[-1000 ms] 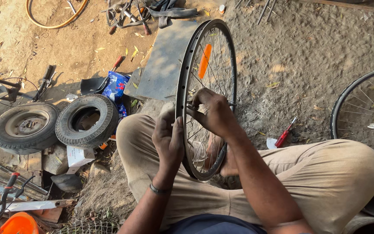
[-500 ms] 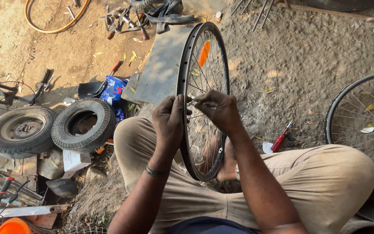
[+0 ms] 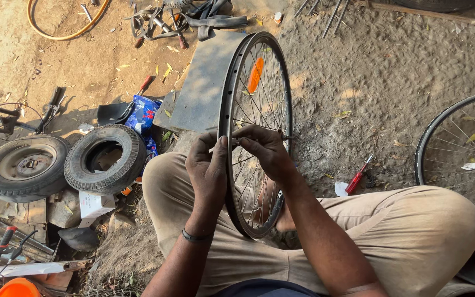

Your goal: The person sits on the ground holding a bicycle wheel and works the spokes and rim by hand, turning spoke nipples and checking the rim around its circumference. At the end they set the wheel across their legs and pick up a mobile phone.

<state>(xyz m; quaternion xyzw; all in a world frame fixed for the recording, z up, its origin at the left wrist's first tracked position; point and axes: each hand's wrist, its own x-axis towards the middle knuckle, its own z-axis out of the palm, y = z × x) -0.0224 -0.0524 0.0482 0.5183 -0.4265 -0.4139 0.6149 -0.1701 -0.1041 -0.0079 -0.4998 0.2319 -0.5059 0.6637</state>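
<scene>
A black spoked bicycle wheel point(image 3: 232, 82) with an orange reflector point(image 3: 255, 75) stands upright between my knees. My left hand point(image 3: 209, 168) grips the near side of the rim, thumb pressed to it. My right hand point(image 3: 265, 147) reaches through the spokes and pinches a thin metal spoke point(image 3: 288, 137) close to the rim. Both hands meet at the rim's left edge. My legs in tan trousers point(image 3: 408, 236) frame the wheel.
Two small rubber tyres point(image 3: 105, 158) point(image 3: 24, 166) lie at left beside a blue packet point(image 3: 141, 114). A grey slab point(image 3: 204, 88) lies behind the wheel. A red-handled screwdriver point(image 3: 357, 177) lies on the dirt at right, near another bicycle wheel point(image 3: 457, 143). Tools and an orange hose point(image 3: 61, 34) lie beyond.
My hands have shifted slightly along the rim and the wheel has turned a little. The right hand's fingers have closed on the spoke nearer the rim.
</scene>
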